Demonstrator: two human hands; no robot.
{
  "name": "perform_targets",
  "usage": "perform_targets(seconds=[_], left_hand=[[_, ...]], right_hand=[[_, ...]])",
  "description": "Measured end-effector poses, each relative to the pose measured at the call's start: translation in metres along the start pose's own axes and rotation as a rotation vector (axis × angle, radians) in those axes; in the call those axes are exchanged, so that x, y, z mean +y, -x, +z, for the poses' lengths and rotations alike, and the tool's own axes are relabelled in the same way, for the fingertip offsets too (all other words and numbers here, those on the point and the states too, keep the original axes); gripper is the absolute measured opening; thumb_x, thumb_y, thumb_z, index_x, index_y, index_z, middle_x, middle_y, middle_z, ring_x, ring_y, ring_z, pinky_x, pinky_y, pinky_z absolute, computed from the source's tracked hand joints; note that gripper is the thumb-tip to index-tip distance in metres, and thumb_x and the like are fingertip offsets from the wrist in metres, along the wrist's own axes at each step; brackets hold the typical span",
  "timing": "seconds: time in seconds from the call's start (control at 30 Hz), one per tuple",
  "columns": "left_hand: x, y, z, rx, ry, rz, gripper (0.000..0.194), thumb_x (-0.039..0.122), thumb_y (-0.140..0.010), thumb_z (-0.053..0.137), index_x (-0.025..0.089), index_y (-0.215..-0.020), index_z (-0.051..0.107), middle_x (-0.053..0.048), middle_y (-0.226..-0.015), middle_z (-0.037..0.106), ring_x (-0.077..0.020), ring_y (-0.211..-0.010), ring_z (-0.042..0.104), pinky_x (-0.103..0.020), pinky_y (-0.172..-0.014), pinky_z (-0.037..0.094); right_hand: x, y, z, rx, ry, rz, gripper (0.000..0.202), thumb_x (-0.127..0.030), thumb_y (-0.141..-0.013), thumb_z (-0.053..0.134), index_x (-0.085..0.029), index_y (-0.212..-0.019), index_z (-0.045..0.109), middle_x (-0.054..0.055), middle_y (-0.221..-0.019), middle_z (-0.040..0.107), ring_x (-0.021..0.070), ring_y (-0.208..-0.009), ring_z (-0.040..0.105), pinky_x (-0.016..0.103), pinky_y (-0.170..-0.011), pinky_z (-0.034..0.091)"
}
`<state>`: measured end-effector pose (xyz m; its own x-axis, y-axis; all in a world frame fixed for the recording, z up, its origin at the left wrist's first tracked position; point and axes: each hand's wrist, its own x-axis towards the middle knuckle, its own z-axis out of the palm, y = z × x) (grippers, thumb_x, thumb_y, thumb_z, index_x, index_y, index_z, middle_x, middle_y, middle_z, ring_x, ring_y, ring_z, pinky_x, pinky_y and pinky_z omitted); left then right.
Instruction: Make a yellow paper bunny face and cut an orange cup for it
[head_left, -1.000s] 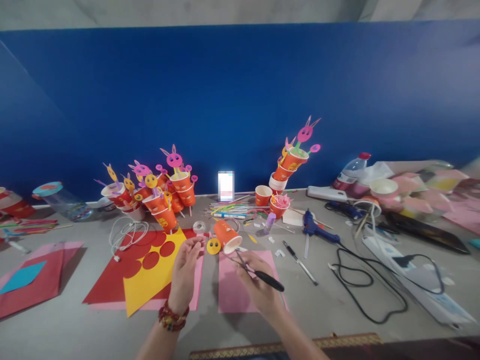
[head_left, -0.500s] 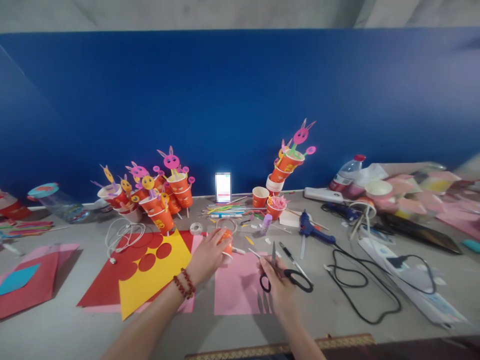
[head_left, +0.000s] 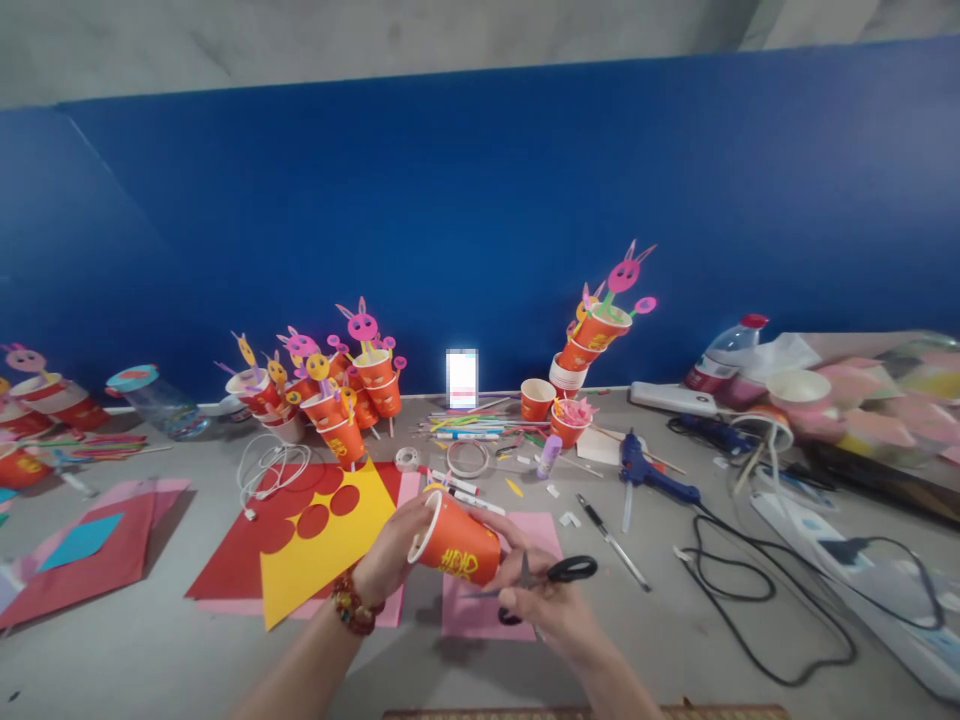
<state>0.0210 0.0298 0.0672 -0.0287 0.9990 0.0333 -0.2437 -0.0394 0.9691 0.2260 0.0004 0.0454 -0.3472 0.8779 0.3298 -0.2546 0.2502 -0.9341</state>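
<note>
An orange paper cup [head_left: 456, 540] with yellow print lies tilted on its side in the air, its white-rimmed mouth toward the left. My left hand [head_left: 394, 550] is closed around it near the mouth. At the cup's base, my right hand [head_left: 551, 600] holds black-handled scissors [head_left: 572, 569], with the blades apart; its fingers are close to the cup, and whether they touch it I cannot tell. Below them lies a pink paper sheet [head_left: 465, 618]. To the left is a yellow sheet [head_left: 300, 570] with round cut-outs, on top of red paper [head_left: 225, 560].
Decorated cups [head_left: 337, 430] stand at the back left, and another stack [head_left: 585, 350] at the back right. A lit phone [head_left: 462, 380] leans on the blue wall. Pens, a glue stick [head_left: 548, 457], a glue gun [head_left: 652, 470], cables and a power strip [head_left: 847, 590] lie around.
My left hand has lifted the cup off the table and tipped it sideways. My right hand has come left with the scissors to the cup. The view has swung slightly left.
</note>
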Motion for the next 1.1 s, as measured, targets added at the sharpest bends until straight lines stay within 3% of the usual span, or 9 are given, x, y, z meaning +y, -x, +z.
perform_targets(seconds=[0.1,0.27,0.33,0.43,0.57,0.77,0.83,0.97,1.1], left_hand=[[0.002,0.001,0.007,-0.188,0.001,-0.099,0.027,0.044,-0.08,0.07,0.018,-0.085,0.075,-0.012,-0.094,0.07,-0.0274,-0.083,0.066,-0.037,-0.076,0.053],[0.002,0.009,0.001,0.046,-0.212,0.258,0.022,0.042,-0.087,0.063,0.021,-0.09,0.07,-0.008,-0.099,0.066,-0.0273,-0.101,0.06,-0.036,-0.093,0.046],[0.001,0.015,-0.005,0.065,-0.316,0.354,0.019,0.039,-0.086,0.065,0.021,-0.089,0.07,-0.008,-0.097,0.066,-0.0273,-0.1,0.06,-0.035,-0.093,0.045],[-0.002,0.025,-0.013,0.003,-0.408,0.299,0.013,0.034,-0.083,0.071,0.022,-0.087,0.07,-0.008,-0.097,0.068,-0.0263,-0.094,0.062,-0.032,-0.086,0.048],[-0.006,0.03,-0.016,0.091,-0.354,0.203,0.014,0.033,-0.08,0.074,0.022,-0.086,0.069,-0.007,-0.095,0.068,-0.025,-0.092,0.062,-0.03,-0.084,0.048],[-0.007,0.034,-0.007,0.093,-0.338,0.26,0.013,0.033,-0.082,0.072,0.022,-0.08,0.067,-0.006,-0.085,0.065,-0.0239,-0.084,0.061,-0.032,-0.081,0.048],[-0.009,0.036,-0.001,0.096,-0.313,0.277,0.012,0.033,-0.085,0.07,0.022,-0.082,0.067,-0.007,-0.087,0.065,-0.0241,-0.085,0.062,-0.032,-0.08,0.049],[-0.015,0.043,0.007,0.125,-0.222,0.272,0.014,0.033,-0.086,0.069,0.022,-0.08,0.065,-0.006,-0.086,0.065,-0.022,-0.083,0.062,-0.03,-0.077,0.05],[-0.023,0.05,0.007,0.178,-0.052,0.163,0.022,0.042,-0.082,0.072,0.021,-0.087,0.069,-0.006,-0.089,0.068,-0.0232,-0.087,0.063,-0.031,-0.081,0.051]], right_hand=[[-0.004,0.003,0.008,-0.027,0.087,0.002,0.027,-0.051,-0.084,0.071,-0.025,-0.083,0.078,0.012,-0.115,0.071,0.0314,-0.119,0.061,0.048,-0.095,0.053],[0.0,0.005,0.007,0.001,0.432,-0.247,0.027,-0.047,-0.092,0.058,-0.029,-0.091,0.077,0.006,-0.142,0.057,0.0314,-0.133,0.05,0.052,-0.108,0.041],[0.003,0.005,0.006,-0.007,0.509,-0.327,0.023,-0.043,-0.093,0.057,-0.032,-0.094,0.076,0.004,-0.145,0.054,0.031,-0.134,0.049,0.053,-0.11,0.038],[0.006,0.003,0.006,-0.008,0.591,-0.334,0.017,-0.033,-0.092,0.058,-0.031,-0.092,0.075,0.004,-0.146,0.054,0.0299,-0.134,0.047,0.052,-0.109,0.04],[-0.002,0.002,0.008,-0.023,0.672,-0.324,0.018,-0.025,-0.091,0.057,-0.029,-0.092,0.075,0.005,-0.145,0.053,0.0314,-0.136,0.044,0.053,-0.109,0.04],[-0.009,0.002,0.025,0.261,0.5,-0.198,0.015,-0.027,-0.093,0.056,-0.025,-0.087,0.069,0.005,-0.091,0.069,0.022,-0.085,0.066,0.032,-0.074,0.056],[-0.005,0.001,0.035,0.343,0.474,-0.11,0.011,-0.028,-0.092,0.06,-0.026,-0.088,0.069,0.004,-0.088,0.071,0.021,-0.079,0.068,0.029,-0.069,0.056],[-0.004,-0.004,0.049,0.384,0.474,-0.114,0.01,-0.028,-0.092,0.06,-0.028,-0.095,0.07,0.005,-0.094,0.074,0.0231,-0.084,0.069,0.031,-0.074,0.058],[-0.017,-0.011,0.051,0.264,0.503,-0.247,0.014,-0.02,-0.093,0.056,-0.027,-0.089,0.067,0.002,-0.081,0.07,0.0208,-0.08,0.068,0.037,-0.091,0.054]])
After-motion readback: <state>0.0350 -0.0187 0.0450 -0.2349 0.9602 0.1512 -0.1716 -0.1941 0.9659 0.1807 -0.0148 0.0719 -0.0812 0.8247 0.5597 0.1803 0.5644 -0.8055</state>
